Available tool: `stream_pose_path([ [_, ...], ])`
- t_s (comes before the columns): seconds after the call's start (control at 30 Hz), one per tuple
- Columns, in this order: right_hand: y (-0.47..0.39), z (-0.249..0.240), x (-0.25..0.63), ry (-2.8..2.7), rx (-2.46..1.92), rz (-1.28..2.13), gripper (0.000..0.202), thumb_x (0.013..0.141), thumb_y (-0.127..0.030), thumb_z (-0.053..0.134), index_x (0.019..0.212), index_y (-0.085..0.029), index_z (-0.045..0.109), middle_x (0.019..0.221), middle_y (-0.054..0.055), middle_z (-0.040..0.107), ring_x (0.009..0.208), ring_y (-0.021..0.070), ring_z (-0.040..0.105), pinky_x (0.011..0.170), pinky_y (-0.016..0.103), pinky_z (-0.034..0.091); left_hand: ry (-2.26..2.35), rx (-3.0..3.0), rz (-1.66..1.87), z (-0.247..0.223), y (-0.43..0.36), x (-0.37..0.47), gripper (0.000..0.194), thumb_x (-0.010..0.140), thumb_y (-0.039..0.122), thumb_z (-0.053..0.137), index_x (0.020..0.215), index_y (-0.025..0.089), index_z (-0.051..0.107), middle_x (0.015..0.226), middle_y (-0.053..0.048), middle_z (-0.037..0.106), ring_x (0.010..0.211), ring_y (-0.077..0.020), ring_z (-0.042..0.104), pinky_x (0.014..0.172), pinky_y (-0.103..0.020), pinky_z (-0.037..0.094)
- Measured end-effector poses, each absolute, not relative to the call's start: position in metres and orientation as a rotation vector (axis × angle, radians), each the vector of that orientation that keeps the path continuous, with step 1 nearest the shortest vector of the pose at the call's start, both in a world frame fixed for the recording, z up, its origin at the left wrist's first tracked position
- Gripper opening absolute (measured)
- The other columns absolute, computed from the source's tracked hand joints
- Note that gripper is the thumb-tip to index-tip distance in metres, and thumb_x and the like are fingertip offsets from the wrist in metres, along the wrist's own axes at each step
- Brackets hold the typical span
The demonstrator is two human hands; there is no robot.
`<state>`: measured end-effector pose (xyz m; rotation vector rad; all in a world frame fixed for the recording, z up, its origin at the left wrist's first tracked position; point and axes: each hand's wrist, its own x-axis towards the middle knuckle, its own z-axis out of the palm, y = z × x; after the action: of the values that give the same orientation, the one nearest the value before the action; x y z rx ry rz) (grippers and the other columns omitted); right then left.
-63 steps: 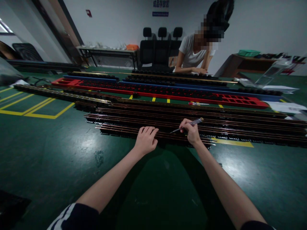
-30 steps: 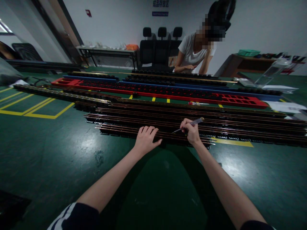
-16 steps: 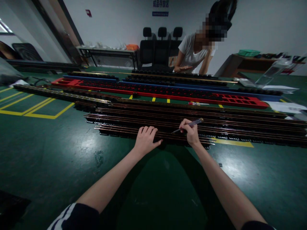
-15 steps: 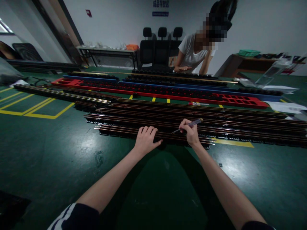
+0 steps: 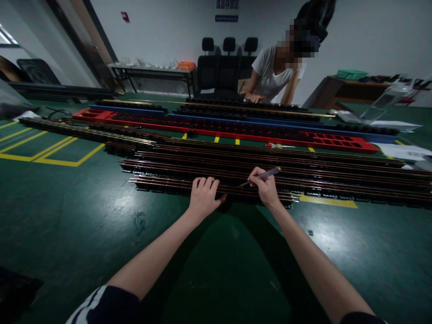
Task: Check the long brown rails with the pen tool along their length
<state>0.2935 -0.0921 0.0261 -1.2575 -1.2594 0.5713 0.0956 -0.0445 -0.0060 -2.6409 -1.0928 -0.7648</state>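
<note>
Several long dark strips with coppery rods [image 5: 162,182] lie side by side across the green table [image 5: 111,234]. My left hand [image 5: 203,195] rests on the nearest strip, fingers curled over its far side and thumb stretched to the right. To its right, my right hand [image 5: 266,186] is closed round a screwdriver [image 5: 269,173], which slants down to the left. Its thin tip meets or nearly meets the nearest strip between my two hands; exact contact is too small to tell.
Beyond the strips lies a long red frame [image 5: 229,134], with blue rails [image 5: 286,123] behind it. Across the table sits a person [image 5: 273,74] in a white shirt. A clear bottle [image 5: 384,103] and papers are at the right. Another screwdriver [image 5: 278,146] lies near the red frame.
The nearest strip has shifted slightly left. My right hand and the screwdriver have moved a little left with it, and my left hand has barely moved.
</note>
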Motion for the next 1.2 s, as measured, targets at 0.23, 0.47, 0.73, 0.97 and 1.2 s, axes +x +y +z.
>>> stream_pose_path([
  [0.23,-0.091,0.025,0.288,-1.247,-1.223,0.698,0.011,0.068,-0.024,0.054,0.059,-0.019,0.056,0.051,-0.002,0.054,0.049,0.0128,0.05,0.05,0.026,0.038,-1.05,-2.629,-0.81,-0.008,-0.045,0.097,0.033,0.082,0.037,0.054,0.103,0.013,0.063,0.104,-0.011,0.066,0.1,-0.0279,0.056,0.092,-0.045,0.037],
  [0.47,-0.091,0.027,0.294,-1.184,-1.21,0.702,0.012,0.066,-0.023,0.054,0.055,-0.019,0.057,0.049,-0.001,0.054,0.047,0.0125,0.051,0.048,0.025,0.039,-0.946,-2.707,-0.777,-0.007,-0.045,0.098,0.029,0.085,0.028,0.051,0.109,0.016,0.061,0.106,-0.009,0.066,0.099,-0.0244,0.057,0.089,-0.041,0.039],
  [0.73,-0.092,0.03,0.299,-1.145,-1.194,0.692,0.013,0.063,-0.023,0.053,0.051,-0.018,0.057,0.046,-0.002,0.052,0.044,0.0115,0.048,0.045,0.025,0.038,-0.928,-2.717,-0.758,-0.007,-0.045,0.096,0.03,0.088,0.027,0.048,0.113,0.016,0.061,0.108,-0.009,0.066,0.099,-0.024,0.058,0.088,-0.041,0.039],
  [0.97,-0.092,0.034,0.299,-1.123,-1.191,0.69,0.013,0.061,-0.023,0.054,0.05,-0.018,0.057,0.045,-0.002,0.051,0.043,0.0111,0.047,0.044,0.025,0.038,-0.943,-2.702,-0.78,-0.007,-0.046,0.097,0.028,0.087,0.026,0.049,0.109,0.016,0.062,0.106,-0.008,0.067,0.1,-0.0236,0.058,0.095,-0.044,0.036],
  [1.2,-0.092,0.031,0.303,-1.114,-1.182,0.658,0.015,0.062,-0.023,0.052,0.049,-0.019,0.055,0.046,-0.002,0.05,0.042,0.0106,0.045,0.043,0.024,0.035,-0.948,-2.679,-0.8,-0.007,-0.046,0.097,0.027,0.086,0.027,0.05,0.106,0.015,0.063,0.102,-0.009,0.067,0.097,-0.0245,0.059,0.094,-0.045,0.036],
])
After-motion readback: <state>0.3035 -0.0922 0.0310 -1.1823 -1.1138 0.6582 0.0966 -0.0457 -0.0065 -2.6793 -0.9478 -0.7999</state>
